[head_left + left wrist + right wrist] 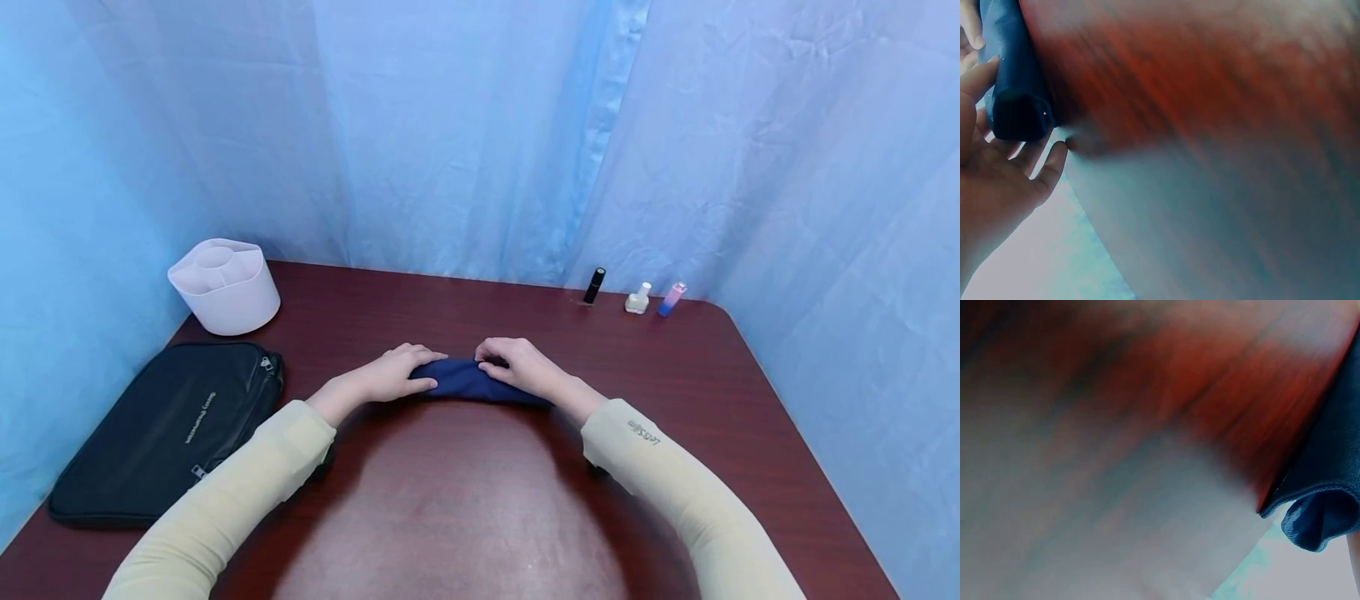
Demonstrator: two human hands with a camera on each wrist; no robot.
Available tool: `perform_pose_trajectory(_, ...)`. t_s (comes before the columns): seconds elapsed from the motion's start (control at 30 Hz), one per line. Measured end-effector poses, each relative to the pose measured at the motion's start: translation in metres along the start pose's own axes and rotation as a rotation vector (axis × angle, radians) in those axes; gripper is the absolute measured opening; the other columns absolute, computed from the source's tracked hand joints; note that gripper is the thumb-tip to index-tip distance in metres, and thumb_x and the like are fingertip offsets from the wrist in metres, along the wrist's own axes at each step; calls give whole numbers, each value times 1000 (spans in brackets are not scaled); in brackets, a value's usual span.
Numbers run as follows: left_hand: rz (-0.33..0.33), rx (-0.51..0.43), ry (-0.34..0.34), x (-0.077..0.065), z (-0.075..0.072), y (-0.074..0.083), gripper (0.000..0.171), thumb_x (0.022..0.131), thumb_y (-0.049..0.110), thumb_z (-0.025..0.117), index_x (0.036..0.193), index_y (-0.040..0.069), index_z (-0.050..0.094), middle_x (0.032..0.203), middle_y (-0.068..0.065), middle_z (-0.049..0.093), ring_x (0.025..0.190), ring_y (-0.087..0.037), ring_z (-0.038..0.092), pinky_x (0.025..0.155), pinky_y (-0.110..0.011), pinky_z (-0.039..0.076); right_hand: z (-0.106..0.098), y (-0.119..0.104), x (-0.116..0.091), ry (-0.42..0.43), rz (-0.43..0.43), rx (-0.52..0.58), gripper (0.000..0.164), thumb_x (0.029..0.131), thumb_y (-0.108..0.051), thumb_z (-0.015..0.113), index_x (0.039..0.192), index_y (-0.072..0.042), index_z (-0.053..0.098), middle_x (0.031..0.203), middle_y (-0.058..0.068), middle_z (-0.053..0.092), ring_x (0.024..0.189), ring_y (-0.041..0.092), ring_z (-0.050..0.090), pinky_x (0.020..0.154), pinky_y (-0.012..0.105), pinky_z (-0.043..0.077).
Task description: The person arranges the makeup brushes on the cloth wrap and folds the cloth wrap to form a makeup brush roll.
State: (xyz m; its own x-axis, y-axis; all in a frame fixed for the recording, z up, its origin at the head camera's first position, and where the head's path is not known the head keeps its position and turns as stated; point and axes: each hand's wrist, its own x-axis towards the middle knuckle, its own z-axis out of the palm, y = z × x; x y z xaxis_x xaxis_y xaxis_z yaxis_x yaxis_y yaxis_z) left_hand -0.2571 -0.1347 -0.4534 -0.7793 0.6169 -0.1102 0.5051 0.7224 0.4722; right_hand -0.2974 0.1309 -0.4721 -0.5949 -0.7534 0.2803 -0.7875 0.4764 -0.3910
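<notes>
A dark blue cloth [461, 381], rolled into a tube, lies crosswise on the table in front of me. My left hand [390, 374] holds its left end, thumb on the near side and fingers over the far side. In the left wrist view, the hollow end of the rolled cloth [1019, 75] shows between the thumb and fingers. Farther right, my right hand [522, 367] pinches the upper edge with bent fingers. The right wrist view shows the other end of the cloth [1335, 450], with a curled inner layer and a loose outer flap; the right hand is mostly hidden there.
A black zipped case [165, 425] lies at the left, with a white divided organizer [236, 296] behind it. Toward the back right stand a black tube [594, 286], a nail polish bottle [637, 300] and a pink-and-blue tube [672, 299]. Blue curtains [465, 142] border the table.
</notes>
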Motion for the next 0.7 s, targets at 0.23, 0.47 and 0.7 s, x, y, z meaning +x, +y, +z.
perform_pose_trajectory(0.23,1,7,-7,0,-1,0,52,96,33,53,142,11,43,136,-13,49,124,-31,43,104,-52,32,3,-1,-2,44,61,67,22,90,-17,64,110,-8,65,99,2,69,85,9,64,79,28,53)
perform_pose_trajectory(0.47,0,3,-9,0,0,0,51,96,32,54,142,11,44,136,-13,49,124,-31,43,104,-52,32,6,-1,-2,79,73,95,11,87,-15,67,98,-12,68,90,-1,68,77,6,61,74,25,53)
perform_pose_trajectory(0.7,-6,3,-7,1,1,-1,51,96,32,54,142,12,43,136,-13,49,124,-31,43,104,-52,33,6,-2,0,83,43,88,7,86,-14,67,94,-13,67,86,-2,67,73,5,57,70,24,51)
